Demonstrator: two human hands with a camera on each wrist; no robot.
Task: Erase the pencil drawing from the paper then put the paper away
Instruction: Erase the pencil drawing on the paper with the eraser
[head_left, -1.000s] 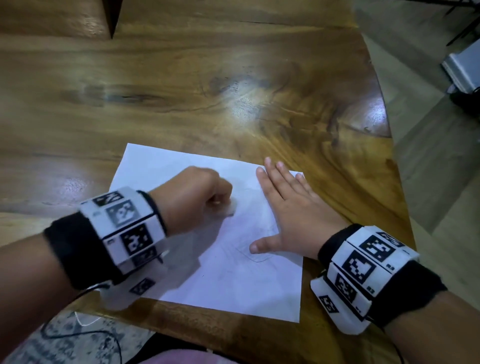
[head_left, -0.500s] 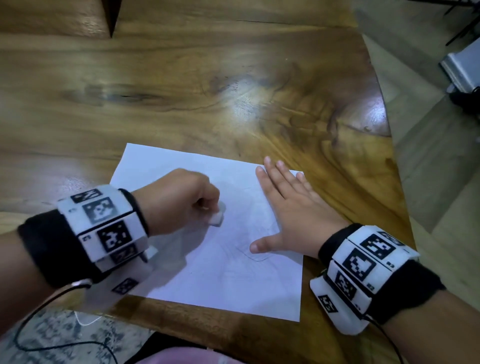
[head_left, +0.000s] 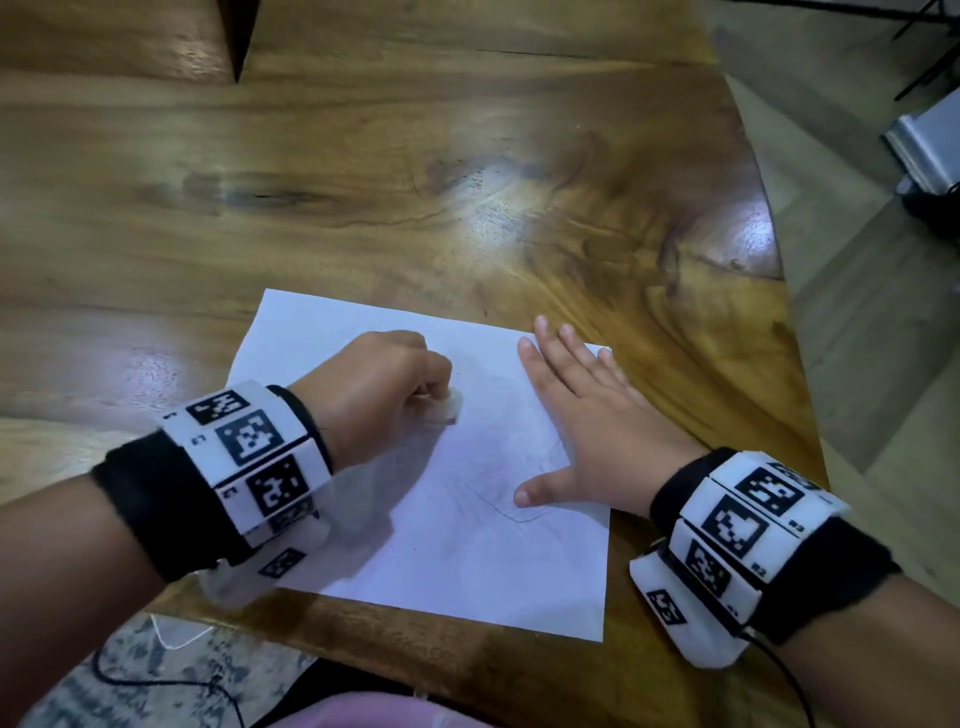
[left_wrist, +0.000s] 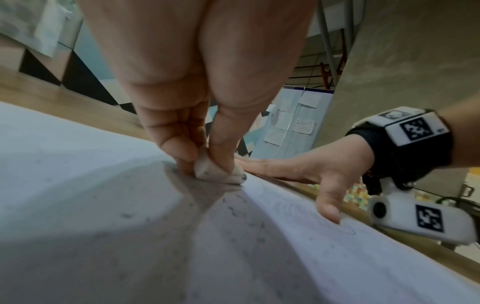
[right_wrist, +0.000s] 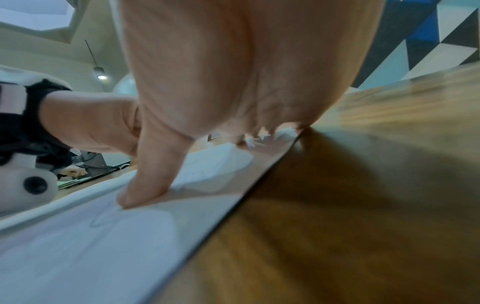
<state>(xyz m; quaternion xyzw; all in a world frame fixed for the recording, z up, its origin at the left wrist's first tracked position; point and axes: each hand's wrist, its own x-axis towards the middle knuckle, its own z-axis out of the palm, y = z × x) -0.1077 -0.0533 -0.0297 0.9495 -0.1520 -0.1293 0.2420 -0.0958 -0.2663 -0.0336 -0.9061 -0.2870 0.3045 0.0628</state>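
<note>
- Head view: a white paper sheet (head_left: 441, 545) lay flat on a glossy wooden table (head_left: 415, 182). The left hand (head_left: 374, 384) pinched a white eraser (head_left: 449, 408); the right hand (head_left: 597, 421) pressed flat, fingers straight.
- Left wrist view: the smudged eraser (left_wrist: 218, 172) touched the paper among grey crumbs (left_wrist: 233, 211). A background note (left_wrist: 303, 126) was handwritten but unreadable.
- Right wrist view: the thumb (right_wrist: 153, 174) rested beside faint pencil lines (right_wrist: 103, 220).

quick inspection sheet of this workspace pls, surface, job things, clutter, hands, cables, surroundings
surface: glossy wooden table.
job's things: white paper flat near table edge, faint pencil drawing remaining; eraser on paper.
clutter: dark eraser crumbs on the sheet.
grippers: left hand pinches eraser; right hand presses flat on paper.
cables: black cable below left wrist.
surroundings: tiled floor, grey box.
</note>
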